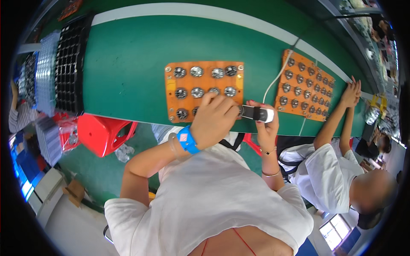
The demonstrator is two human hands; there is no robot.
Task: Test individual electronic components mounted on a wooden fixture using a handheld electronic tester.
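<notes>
An orange board (171, 102) with rows of round, shiny metal parts lies on the green table in front of me. My left hand (215, 116), with a blue band at its wrist, reaches over the board's near right part. Its fingers are bent together and hide some of the metal parts; whatever they pinch is out of sight. In my right hand (268, 128) is a white and black handheld device (264, 114) with a cable, gripped at the board's near right corner. The device's dark end points left, close against my left fingers.
A second orange board (311, 87) with several rows of metal parts lies to the right. A white cable (273, 84) runs between the boards. Black gridded trays (70, 64) stand at the table's left end. Beyond the second board rest a co-worker's clasped hands (351, 94). A red stool (100, 135) stands below the table's left edge.
</notes>
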